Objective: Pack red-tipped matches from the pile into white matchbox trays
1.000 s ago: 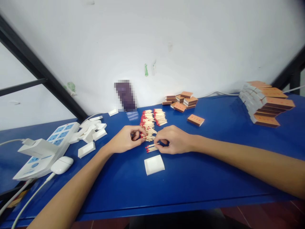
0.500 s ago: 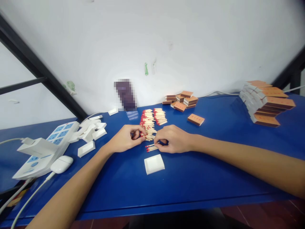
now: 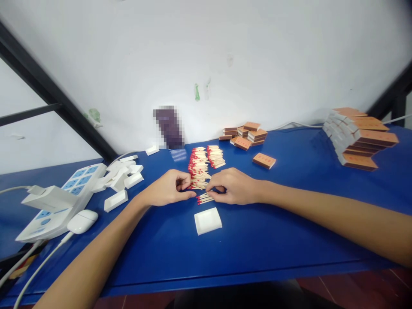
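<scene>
Red-tipped matches lie in a loose pile (image 3: 202,165) on the blue table (image 3: 257,240). My left hand (image 3: 169,189) rests at the pile's near left edge, fingers curled and pinched at the matches. My right hand (image 3: 233,186) sits just right of it, pinching a small bundle of matches (image 3: 204,198) against the table. A white matchbox tray (image 3: 207,220) lies open-side up just in front of both hands.
White trays (image 3: 120,182) are heaped at the left beside a white power strip (image 3: 61,201) with plug and cables and a white earbud case (image 3: 82,216). Orange matchbox sleeves (image 3: 246,136) lie behind the pile, one (image 3: 264,160) alone. A big stack (image 3: 357,139) stands far right.
My left fingers have slid from the pile's edge toward the small bundle. My right hand has shifted slightly, still pinching the bundle. Nothing else moved.
</scene>
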